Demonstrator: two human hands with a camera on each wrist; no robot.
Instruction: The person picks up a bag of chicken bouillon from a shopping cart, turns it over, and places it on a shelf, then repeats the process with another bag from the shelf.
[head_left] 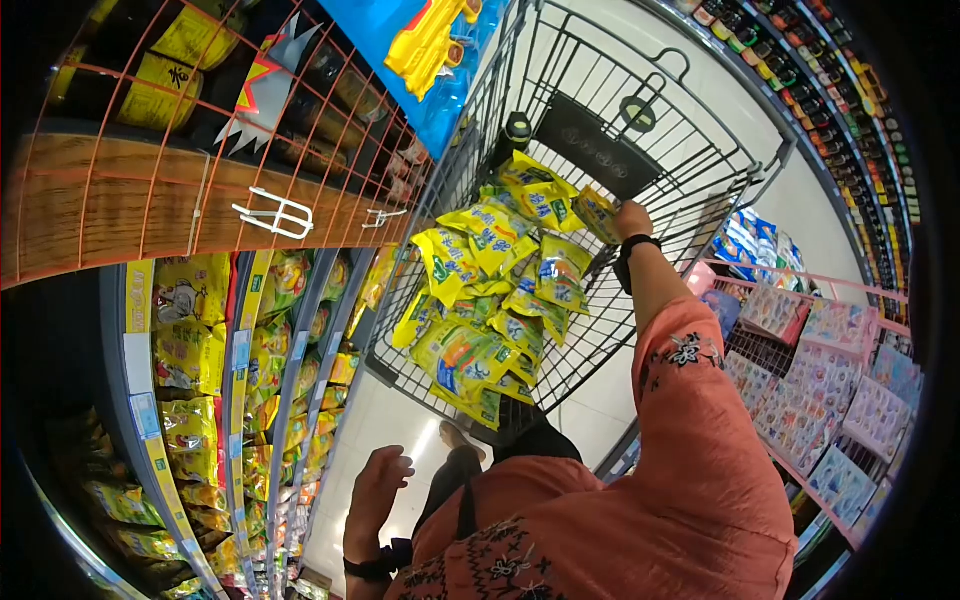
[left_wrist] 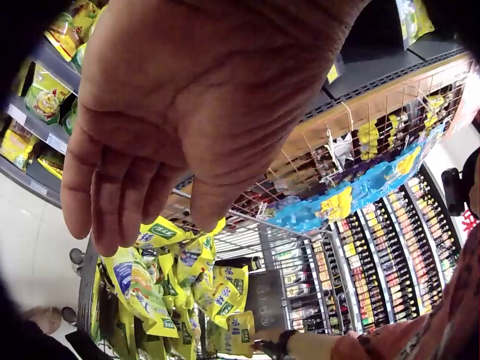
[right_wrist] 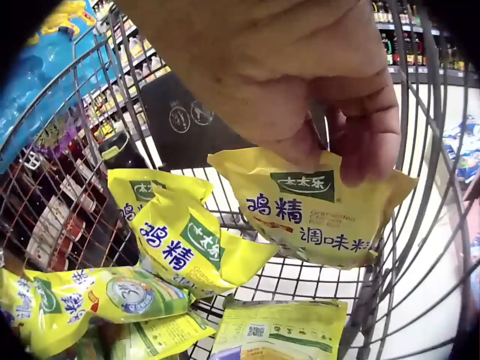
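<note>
The right hand pinches a small yellow packet by its top edge, inside the wire shopping cart. In the right wrist view the right hand covers part of that edge, and the packet hangs above the mesh floor. Left of it lies a heap of yellow packets, some overlapping, with more near the cart's close end. Beside the cart, the left hand is raised near the body and holds nothing; in the left wrist view the left hand has its palm showing and fingers loosely bent.
Shelves of yellow packets stand to the left, below a red wire rack. A yellow toy gun on blue packaging is beyond the cart's left side. To the right are a pink rack with sticker sheets and bottle shelves.
</note>
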